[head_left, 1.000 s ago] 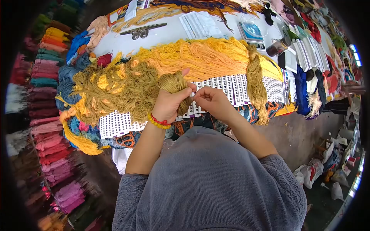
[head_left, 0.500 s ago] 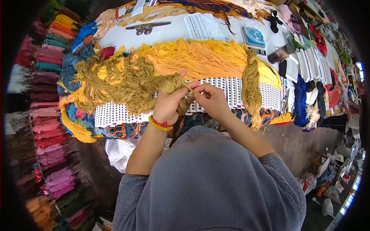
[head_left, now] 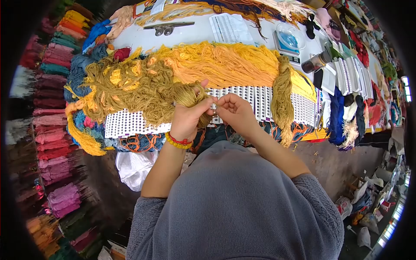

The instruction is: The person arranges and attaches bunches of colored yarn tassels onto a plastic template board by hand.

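My left hand (head_left: 189,116) is closed around a bundle of olive-green yarn (head_left: 187,96), its thumb stretched toward my right fingertips. My right hand (head_left: 236,112) is pinched close against the left thumb, beside the bundle; what lies between its fingertips is too small to make out. Left of the bundle spreads a loose, tangled heap of the same olive yarn (head_left: 134,95). Behind my hands lie orange and yellow skeins (head_left: 221,65). White cards with rows of dark dots (head_left: 253,102) lie under and beside my hands.
A twisted olive skein (head_left: 282,99) hangs over the cards at the right. Farther back are a small scale (head_left: 286,43), a dark jar (head_left: 315,62), a printed sheet (head_left: 230,29) and a metal clip bar (head_left: 168,27). Coloured skeins (head_left: 54,147) line the left side.
My right fingers have drawn in against the left thumb, and the left thumb has moved up a little. The olive bundle stays in my left hand.
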Motion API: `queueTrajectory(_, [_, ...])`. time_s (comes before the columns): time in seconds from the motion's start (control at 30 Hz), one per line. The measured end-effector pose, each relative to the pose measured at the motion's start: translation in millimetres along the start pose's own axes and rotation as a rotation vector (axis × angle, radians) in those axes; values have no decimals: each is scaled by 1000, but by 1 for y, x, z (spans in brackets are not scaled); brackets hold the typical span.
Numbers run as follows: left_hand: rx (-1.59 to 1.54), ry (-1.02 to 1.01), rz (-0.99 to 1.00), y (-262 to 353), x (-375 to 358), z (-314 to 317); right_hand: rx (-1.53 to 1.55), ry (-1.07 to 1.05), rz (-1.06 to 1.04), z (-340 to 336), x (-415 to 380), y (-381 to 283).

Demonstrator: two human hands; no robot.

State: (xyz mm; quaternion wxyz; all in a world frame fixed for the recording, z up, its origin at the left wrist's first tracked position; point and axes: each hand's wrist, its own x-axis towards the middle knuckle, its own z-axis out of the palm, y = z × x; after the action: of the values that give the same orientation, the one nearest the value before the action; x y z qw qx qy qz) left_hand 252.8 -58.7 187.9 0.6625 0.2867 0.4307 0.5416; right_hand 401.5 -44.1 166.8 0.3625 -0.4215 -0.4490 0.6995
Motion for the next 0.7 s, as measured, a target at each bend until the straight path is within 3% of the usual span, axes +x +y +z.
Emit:
queueTrajectory(0.63, [38,-142,-23,33,5,-46,70,91,-102,56,8,10])
queueTrajectory(0.7, [37,-147,-34,33,4,-50,-59,111,-177,63,9,14])
